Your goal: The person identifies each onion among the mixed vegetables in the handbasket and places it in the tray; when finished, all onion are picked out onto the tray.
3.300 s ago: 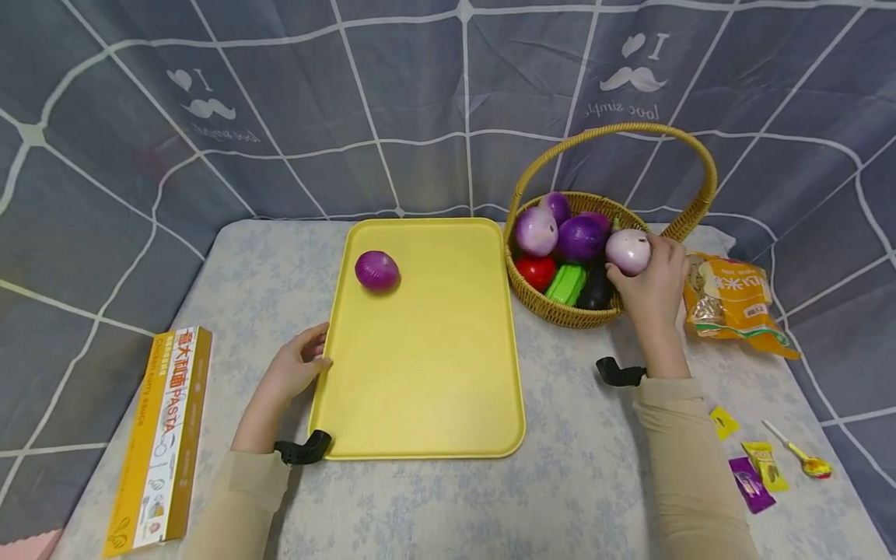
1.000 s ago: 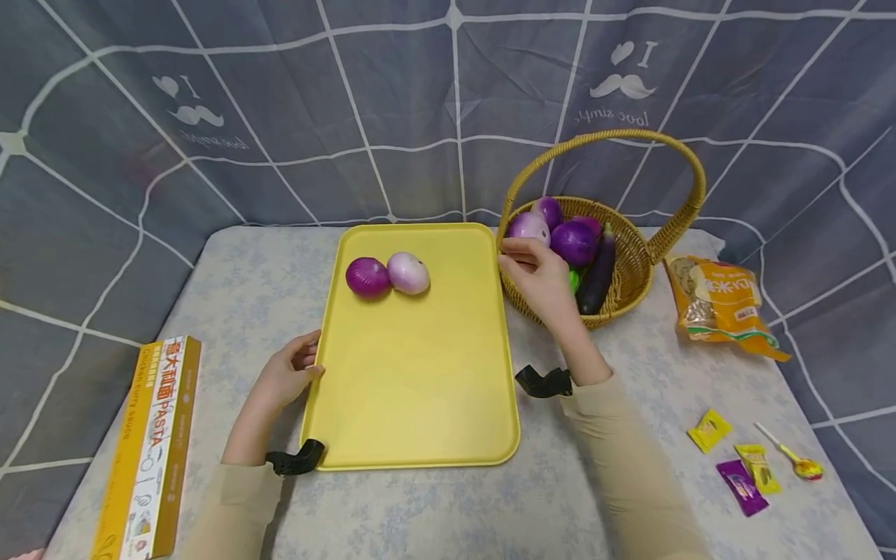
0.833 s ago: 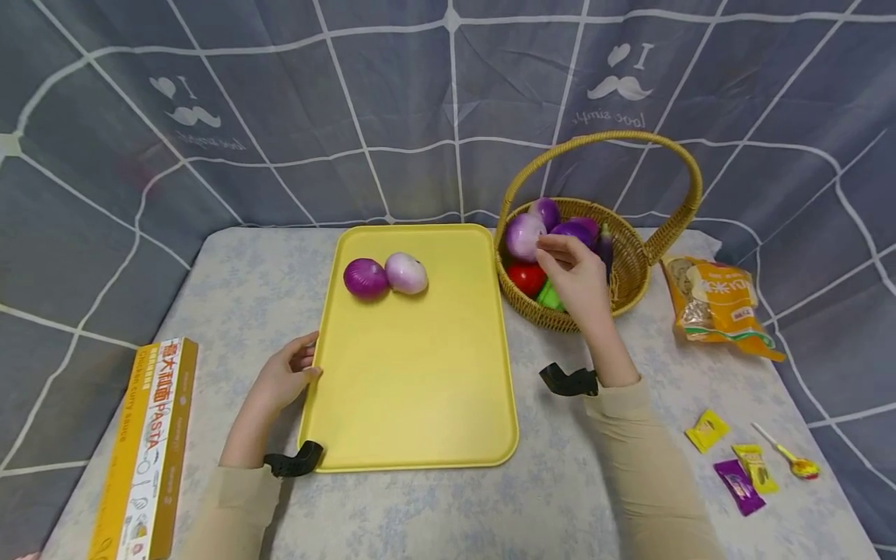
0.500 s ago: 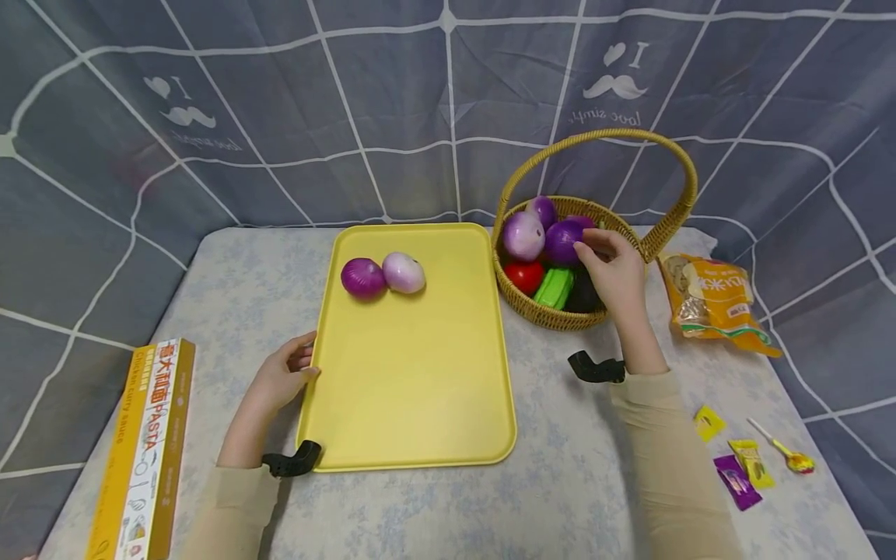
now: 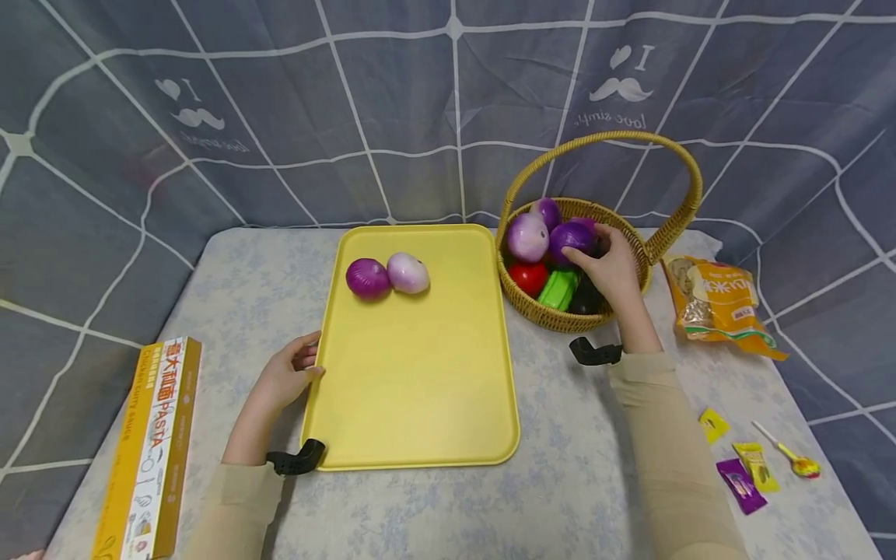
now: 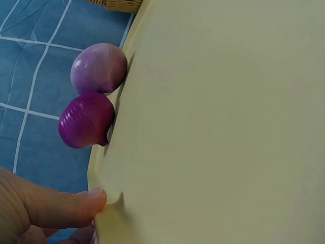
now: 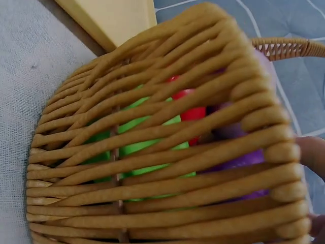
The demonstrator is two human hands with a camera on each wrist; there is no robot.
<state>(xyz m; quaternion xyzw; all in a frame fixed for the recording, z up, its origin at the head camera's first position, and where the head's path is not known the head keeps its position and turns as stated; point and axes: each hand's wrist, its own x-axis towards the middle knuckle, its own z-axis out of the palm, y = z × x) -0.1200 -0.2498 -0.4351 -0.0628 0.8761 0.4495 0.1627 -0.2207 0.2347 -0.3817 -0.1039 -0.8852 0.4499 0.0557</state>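
My left hand point(image 5: 285, 376) grips the left rim of the yellow tray point(image 5: 420, 373); in the left wrist view the thumb lies over the rim with fingers beneath. On the tray's upper left, a magenta onion point(image 5: 367, 278) and a pale purple onion point(image 5: 408, 273) touch each other. My right hand point(image 5: 617, 268) reaches into the wicker basket point(image 5: 546, 315), thumb and fingers around a deep purple onion point(image 5: 570, 239). Beside it lie a pale onion point(image 5: 527, 237), a red tomato point(image 5: 528, 278), a bright green vegetable point(image 5: 558, 290) and a dark eggplant point(image 5: 586, 297), partly hidden by the hand.
The basket's tall handle point(image 5: 616, 136) arches above the vegetables. An orange snack bag point(image 5: 724, 303) lies to its right. Nearer are wrapped candies point(image 5: 742, 484) and a lollipop point(image 5: 803, 467). A pasta box point(image 5: 150, 443) stands at far left, and a grey curtain point(image 5: 392, 101) hangs behind.
The pale onion went from the basket to the tray beside the magenta one. My right hand returned to the basket and closed round the deep purple onion. The left hand stayed on the rim.
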